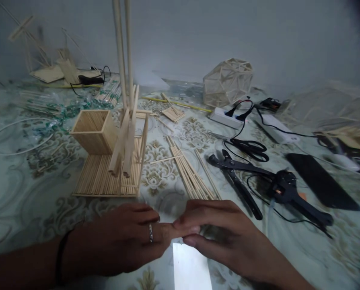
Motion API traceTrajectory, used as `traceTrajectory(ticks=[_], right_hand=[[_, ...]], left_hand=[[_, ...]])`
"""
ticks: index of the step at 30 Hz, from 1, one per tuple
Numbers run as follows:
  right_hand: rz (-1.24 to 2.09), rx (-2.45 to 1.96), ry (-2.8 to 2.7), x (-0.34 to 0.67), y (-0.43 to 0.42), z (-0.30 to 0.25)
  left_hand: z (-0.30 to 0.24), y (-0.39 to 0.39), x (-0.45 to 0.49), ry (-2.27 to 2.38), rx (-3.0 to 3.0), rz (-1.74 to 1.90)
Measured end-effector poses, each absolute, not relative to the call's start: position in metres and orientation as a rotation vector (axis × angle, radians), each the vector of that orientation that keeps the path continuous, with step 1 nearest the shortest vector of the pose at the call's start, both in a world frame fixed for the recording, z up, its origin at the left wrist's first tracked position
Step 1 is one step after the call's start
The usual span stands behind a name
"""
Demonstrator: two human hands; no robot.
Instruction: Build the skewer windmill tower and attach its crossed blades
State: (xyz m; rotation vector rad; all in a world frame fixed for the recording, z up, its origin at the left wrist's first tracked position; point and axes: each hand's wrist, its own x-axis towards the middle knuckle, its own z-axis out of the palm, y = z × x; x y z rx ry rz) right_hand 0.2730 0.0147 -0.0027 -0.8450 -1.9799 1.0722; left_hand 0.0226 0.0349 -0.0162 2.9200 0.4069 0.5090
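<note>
My left hand [122,237], with a ring and a dark wristband, is held low over the table, palm down. One of its fingers stretches to the right; it holds no visible object. My right hand [225,233] pinches the tip of that finger between its thumb and fingers. Whether anything small lies between them, I cannot tell. Just beyond the hands lies a loose bundle of thin wooden sticks [192,173]. At the left stands a stick-built model with a slatted base [95,173], a square box [92,133] and tall upright sticks [125,52].
On the right lie black-handled pliers [240,185], scissors [252,149], a black glue gun [291,193] with its cord, and a dark phone [321,181]. A power strip [226,117] and a stick-framed polyhedron [229,80] stand behind. Plastic-wrapped sticks [41,102] lie at back left.
</note>
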Motion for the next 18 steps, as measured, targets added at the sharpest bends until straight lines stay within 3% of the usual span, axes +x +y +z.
traceTrajectory(ticks=[18], right_hand=[[1.045, -0.792, -2.020, 0.2674, 0.0147, -0.0133]], left_hand=[[-0.0152, 0.0379, 0.0231, 0.294, 2.859, 0.572]])
